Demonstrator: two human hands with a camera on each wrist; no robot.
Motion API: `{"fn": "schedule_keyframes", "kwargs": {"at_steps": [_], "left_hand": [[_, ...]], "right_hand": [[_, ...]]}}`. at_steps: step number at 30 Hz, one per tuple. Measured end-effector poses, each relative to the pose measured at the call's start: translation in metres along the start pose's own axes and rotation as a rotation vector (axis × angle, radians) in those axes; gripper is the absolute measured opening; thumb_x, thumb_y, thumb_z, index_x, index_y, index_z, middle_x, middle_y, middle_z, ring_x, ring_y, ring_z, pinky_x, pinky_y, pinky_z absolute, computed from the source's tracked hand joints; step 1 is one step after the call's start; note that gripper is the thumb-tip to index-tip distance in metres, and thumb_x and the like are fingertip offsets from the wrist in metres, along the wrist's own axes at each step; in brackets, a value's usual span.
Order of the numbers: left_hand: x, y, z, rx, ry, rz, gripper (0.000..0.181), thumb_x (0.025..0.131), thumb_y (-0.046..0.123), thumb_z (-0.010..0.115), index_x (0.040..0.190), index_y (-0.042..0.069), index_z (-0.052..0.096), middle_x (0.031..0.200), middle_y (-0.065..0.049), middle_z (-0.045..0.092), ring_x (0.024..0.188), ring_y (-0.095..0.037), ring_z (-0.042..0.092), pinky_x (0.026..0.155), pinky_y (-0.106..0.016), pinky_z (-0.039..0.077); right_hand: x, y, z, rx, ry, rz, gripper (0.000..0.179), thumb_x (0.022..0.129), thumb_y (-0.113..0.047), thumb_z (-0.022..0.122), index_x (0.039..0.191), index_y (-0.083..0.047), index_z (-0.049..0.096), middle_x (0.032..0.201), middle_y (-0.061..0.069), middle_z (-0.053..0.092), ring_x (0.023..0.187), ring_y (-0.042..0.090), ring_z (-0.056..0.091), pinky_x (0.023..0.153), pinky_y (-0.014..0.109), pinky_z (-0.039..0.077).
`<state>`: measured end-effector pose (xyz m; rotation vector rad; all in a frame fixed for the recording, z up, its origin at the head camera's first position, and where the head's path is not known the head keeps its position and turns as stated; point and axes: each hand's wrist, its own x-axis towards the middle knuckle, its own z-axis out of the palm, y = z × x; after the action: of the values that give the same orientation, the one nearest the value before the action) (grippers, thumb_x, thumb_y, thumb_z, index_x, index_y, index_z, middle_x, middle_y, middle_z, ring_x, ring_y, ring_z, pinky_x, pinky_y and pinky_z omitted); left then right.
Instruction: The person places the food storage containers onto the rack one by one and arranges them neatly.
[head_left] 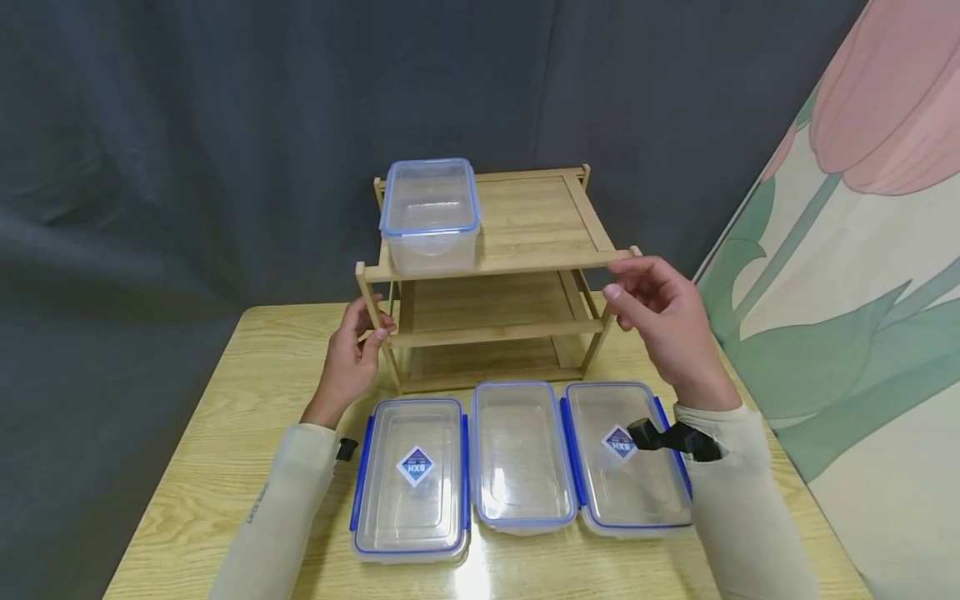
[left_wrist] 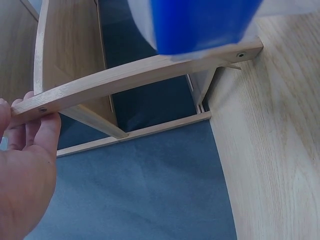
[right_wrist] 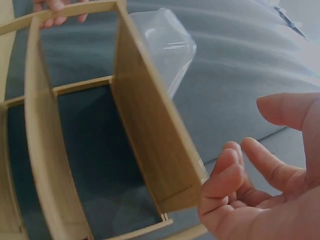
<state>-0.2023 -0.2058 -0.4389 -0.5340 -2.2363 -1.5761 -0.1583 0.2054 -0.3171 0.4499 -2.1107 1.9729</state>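
Note:
A wooden three-tier shelf point(head_left: 538, 208) stands at the back of the table. My left hand point(head_left: 356, 350) grips its left front post, with fingers and thumb around the wood; in the left wrist view the hand point(left_wrist: 30, 165) holds that same post point(left_wrist: 125, 77). My right hand point(head_left: 660, 321) is at the upper right front corner, fingers loosely bent and thumb apart from them. Nothing lies between its fingers in the right wrist view; whether its fingertips touch the shelf is unclear. A clear container with a light-blue rim point(head_left: 431, 212) sits on the top tier's left side.
Three clear lidded containers lie in front of the shelf: a left one point(head_left: 408, 517), a middle one point(head_left: 522, 450) and a right one point(head_left: 630, 492). Beneath them is the wooden table point(head_left: 217, 467). A dark curtain point(head_left: 300, 125) hangs behind, and a flower-patterned cloth point(head_left: 862, 333) borders the right.

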Motion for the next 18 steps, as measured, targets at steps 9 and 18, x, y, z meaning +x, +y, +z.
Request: {"fn": "schedule_keyframes", "kwargs": {"at_steps": [9, 18], "left_hand": [[-0.006, 0.000, 0.000, 0.010, 0.003, 0.001, 0.044, 0.108, -0.001, 0.054, 0.151, 0.004, 0.046, 0.119, -0.021, 0.065, 0.110, -0.033, 0.070, 0.090, -0.012, 0.056], [-0.011, -0.001, -0.003, 0.024, -0.017, 0.008, 0.044, 0.110, 0.002, 0.051, 0.153, 0.006, 0.044, 0.122, -0.024, 0.065, 0.113, -0.038, 0.070, 0.093, -0.012, 0.054]], "right_hand": [[-0.025, 0.019, -0.018, -0.311, -0.010, 0.051, 0.027, 0.104, -0.014, 0.069, 0.131, -0.011, 0.067, 0.101, -0.006, 0.063, 0.075, 0.015, 0.056, 0.062, 0.023, 0.050], [-0.045, 0.046, -0.036, -0.373, -0.043, 0.095, 0.024, 0.105, -0.012, 0.066, 0.128, -0.009, 0.066, 0.102, -0.009, 0.062, 0.080, 0.014, 0.059, 0.065, 0.022, 0.054]]}}
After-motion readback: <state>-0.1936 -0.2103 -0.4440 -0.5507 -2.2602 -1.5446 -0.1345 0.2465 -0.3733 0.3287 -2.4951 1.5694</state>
